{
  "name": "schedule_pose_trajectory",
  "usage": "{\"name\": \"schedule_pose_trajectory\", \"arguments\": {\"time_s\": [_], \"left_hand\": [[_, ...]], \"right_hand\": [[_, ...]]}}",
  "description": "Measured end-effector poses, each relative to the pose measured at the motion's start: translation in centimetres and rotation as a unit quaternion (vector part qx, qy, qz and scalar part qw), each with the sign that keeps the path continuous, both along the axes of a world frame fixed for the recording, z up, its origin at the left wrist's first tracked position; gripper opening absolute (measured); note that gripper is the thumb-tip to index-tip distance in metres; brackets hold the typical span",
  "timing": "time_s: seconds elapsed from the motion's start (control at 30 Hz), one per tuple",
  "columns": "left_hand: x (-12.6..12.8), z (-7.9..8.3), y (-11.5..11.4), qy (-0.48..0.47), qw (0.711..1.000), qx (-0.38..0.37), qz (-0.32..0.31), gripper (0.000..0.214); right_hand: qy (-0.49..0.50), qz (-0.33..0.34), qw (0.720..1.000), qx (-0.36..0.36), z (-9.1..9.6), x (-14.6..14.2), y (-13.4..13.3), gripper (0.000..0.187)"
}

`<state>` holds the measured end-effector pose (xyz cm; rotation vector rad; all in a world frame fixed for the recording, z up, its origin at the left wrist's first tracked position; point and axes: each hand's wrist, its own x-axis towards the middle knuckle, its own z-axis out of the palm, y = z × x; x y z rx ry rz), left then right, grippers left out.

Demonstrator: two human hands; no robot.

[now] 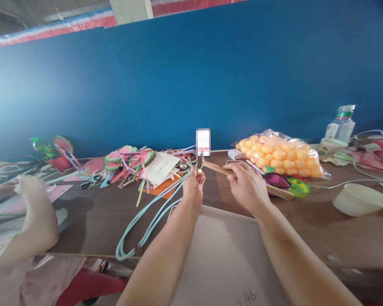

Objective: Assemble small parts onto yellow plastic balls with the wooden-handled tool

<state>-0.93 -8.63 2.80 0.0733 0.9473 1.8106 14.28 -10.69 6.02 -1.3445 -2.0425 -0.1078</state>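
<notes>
My right hand (247, 182) is closed around the wooden handle of a hammer (217, 168), whose rear end sticks out past the wrist. The hammer's dark head is just above the fingertips of my left hand (194, 187). Those fingers pinch a small shiny metal piece (198, 171), largely covered by the fingers. A doubled light blue cord (147, 224) runs from beside the left hand down to the table's front edge, with a brown slider near its loop. Whether the metal piece is fixed to the cord I cannot tell.
A pale board (223, 250) lies under my forearms. Right of me are a bag of orange balls (281, 155), a white bowl (362, 199) and a plastic bottle (341, 123). Paper fans (130, 157), scissors (91, 182) and strips lie left. Another person's arm (35, 212) rests at far left.
</notes>
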Motion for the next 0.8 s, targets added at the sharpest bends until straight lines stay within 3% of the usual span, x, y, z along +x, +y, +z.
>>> {"name": "schedule_pose_trajectory", "arguments": {"time_s": [0.57,0.8], "left_hand": [[0.07,-0.04,-0.1,0.011,1.0,0.019,-0.009,0.017],[0.1,-0.01,0.02,-0.004,1.0,0.009,-0.008,0.018]], "right_hand": [[0.044,-0.003,0.999,0.016,-0.76,0.04,0.69,0.031],[0.025,-0.012,0.999,-0.022,-0.78,-0.16,0.67,0.03]]}}
